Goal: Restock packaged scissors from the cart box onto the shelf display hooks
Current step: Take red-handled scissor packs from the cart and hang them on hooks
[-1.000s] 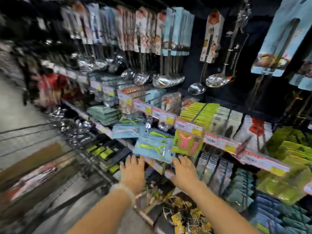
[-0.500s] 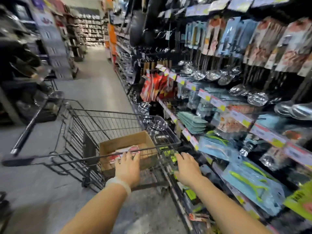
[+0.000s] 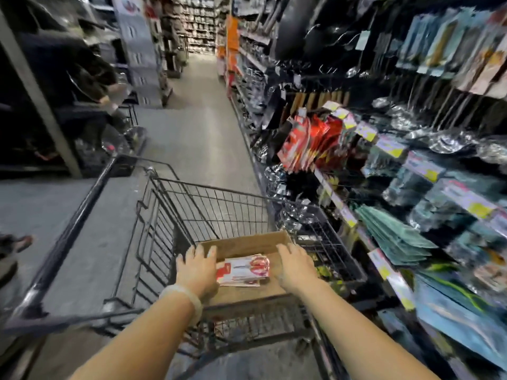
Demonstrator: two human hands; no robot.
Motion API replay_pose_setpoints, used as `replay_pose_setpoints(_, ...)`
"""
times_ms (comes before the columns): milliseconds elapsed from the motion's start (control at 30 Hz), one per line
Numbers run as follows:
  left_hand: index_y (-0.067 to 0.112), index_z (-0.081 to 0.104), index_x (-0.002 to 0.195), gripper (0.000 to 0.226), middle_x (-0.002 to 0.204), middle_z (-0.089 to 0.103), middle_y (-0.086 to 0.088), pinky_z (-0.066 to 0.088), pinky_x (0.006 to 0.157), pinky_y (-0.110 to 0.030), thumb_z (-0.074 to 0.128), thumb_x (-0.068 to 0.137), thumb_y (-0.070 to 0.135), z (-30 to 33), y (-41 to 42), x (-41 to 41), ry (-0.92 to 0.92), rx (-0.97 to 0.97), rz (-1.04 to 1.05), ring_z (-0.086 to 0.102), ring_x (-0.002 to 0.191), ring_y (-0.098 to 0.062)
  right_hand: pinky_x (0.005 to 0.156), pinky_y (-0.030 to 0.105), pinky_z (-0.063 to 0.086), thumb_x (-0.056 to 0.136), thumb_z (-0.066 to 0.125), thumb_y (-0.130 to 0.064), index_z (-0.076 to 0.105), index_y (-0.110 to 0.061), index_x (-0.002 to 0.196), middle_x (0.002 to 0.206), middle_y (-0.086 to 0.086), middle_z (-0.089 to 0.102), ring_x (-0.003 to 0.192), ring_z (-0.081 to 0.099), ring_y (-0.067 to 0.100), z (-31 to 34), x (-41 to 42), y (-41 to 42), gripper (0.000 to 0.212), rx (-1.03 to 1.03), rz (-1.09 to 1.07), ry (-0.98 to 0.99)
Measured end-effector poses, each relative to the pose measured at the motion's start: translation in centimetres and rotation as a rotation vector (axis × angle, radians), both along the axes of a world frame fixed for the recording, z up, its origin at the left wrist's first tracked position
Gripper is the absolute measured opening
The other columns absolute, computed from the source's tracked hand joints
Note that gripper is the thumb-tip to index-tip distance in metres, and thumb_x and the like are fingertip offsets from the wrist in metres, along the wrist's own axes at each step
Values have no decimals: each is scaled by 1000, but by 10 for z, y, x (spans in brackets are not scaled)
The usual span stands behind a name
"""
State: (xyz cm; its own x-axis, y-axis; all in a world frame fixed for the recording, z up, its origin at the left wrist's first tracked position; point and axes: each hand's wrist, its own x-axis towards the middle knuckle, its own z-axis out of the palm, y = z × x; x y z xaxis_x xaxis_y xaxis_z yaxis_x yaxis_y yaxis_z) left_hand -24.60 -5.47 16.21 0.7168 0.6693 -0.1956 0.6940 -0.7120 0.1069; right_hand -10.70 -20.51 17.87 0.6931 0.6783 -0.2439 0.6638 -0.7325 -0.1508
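Packaged scissors [image 3: 244, 271] are lying in the cart box [image 3: 247, 244]; left hand [image 3: 198, 267] and right hand [image 3: 295, 266] are hovering flat-fingered on either side, holding nothing.

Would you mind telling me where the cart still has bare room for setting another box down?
The wire basket is bare beyond the cardboard box, out to its far end. Inside the box, the scissor packs lie between the left hand and right hand, so it is crowded.

place: retail store aisle, housewares | evidence: wire shopping cart [image 3: 197, 215] on grey floor [image 3: 197, 138] | shelving [image 3: 343, 204] with yellow price tags [image 3: 478, 209] | carded utensils on hooks [image 3: 444, 50] | more stocked racks far down aisle [image 3: 199, 23]
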Motion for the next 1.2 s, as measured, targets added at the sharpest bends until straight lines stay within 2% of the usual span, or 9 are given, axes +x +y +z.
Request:
replay_pose_setpoints(200,23,13,149,85,156,19,-10,14,118,-49,61,83,45,-40,38,37,72,-114,98,13,146,-30,117,40,20,91,56,-24,22,-16,145,152,11,25,142,19,30,-41,60,75,64,-37,90,48)
replay_pose_setpoints(300,24,15,149,82,155,21,-9,14,118,-49,62,83,38,-70,56,63,93,-165,184,14,146,-29,115,40,22,92,52,-25,25,-15,144,150,11,28,141,21,30,-77,93,117,59,-96,166,107)
replay_pose_setpoints(400,23,16,148,76,156,19,-10,13,119,-49,59,85,31,-97,71,94,137,-252,248,13,146,-30,113,37,26,89,56,-30,26,-16,143,147,10,31,138,26,29,-118,124,151,64,-199,255,163)
replay_pose_setpoints(600,19,22,145,61,149,28,-11,22,114,-46,46,89,21,-164,97,153,257,-418,323,25,140,-32,107,37,33,85,59,-37,34,-16,139,142,9,38,132,35,28,-204,185,187,63,-358,329,253)
replay_pose_setpoints(767,18,25,143,62,141,37,-9,35,106,-41,53,88,26,-228,99,180,343,-502,353,37,131,-31,107,38,34,88,55,-33,31,-21,141,144,8,38,133,36,29,-278,215,202,59,-430,355,337)
replay_pose_setpoints(900,6,34,133,46,124,52,-19,51,92,-46,43,91,21,-265,93,186,225,-449,393,57,109,-42,108,42,34,86,60,-31,32,-22,141,144,8,35,133,34,28,-321,228,210,62,-461,334,395)
replay_pose_setpoints(1033,20,35,140,44,144,37,-5,32,111,-39,36,98,36,-292,82,179,279,-744,509,40,132,-25,109,40,30,77,70,-35,24,-21,143,145,11,29,133,33,29,-349,232,208,82,-497,307,346)
replay_pose_setpoints(1100,18,36,141,47,147,37,-6,30,114,-38,38,98,38,-301,83,176,335,-799,577,39,134,-23,109,40,30,73,74,-36,22,-23,144,145,11,27,133,32,30,-353,232,209,89,-483,314,287)
replay_pose_setpoints(1200,21,30,144,52,149,32,-5,28,116,-40,42,97,39,-296,89,177,262,-873,646,36,136,-22,109,41,30,73,74,-39,23,-25,143,144,10,28,132,32,30,-352,229,209,87,-455,312,242)
